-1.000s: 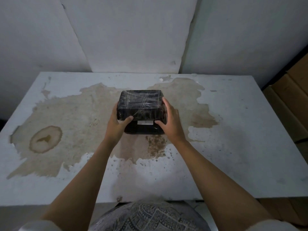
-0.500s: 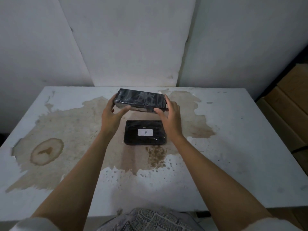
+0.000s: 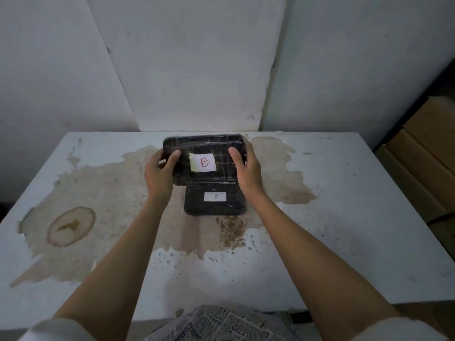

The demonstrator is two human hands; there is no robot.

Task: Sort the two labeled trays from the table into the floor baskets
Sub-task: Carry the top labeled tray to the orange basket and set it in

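Observation:
I hold a black plastic-wrapped tray (image 3: 221, 146) tilted up toward me above the table, its white label with a red "B" facing the camera. My left hand (image 3: 160, 172) grips its left end and my right hand (image 3: 246, 168) grips its right end. A second black wrapped tray (image 3: 215, 207) with a white label reading "A" lies flat on the table just below and in front of the lifted one. No floor baskets are in view.
The white table (image 3: 344, 217) is worn, with large brown stains across its middle and left. White wall panels stand behind it. Cardboard boxes (image 3: 426, 148) are stacked at the right past the table's edge.
The two trays were stacked; both hands lifted the top one off the tray marked A and tipped it up, so its B label now faces me.

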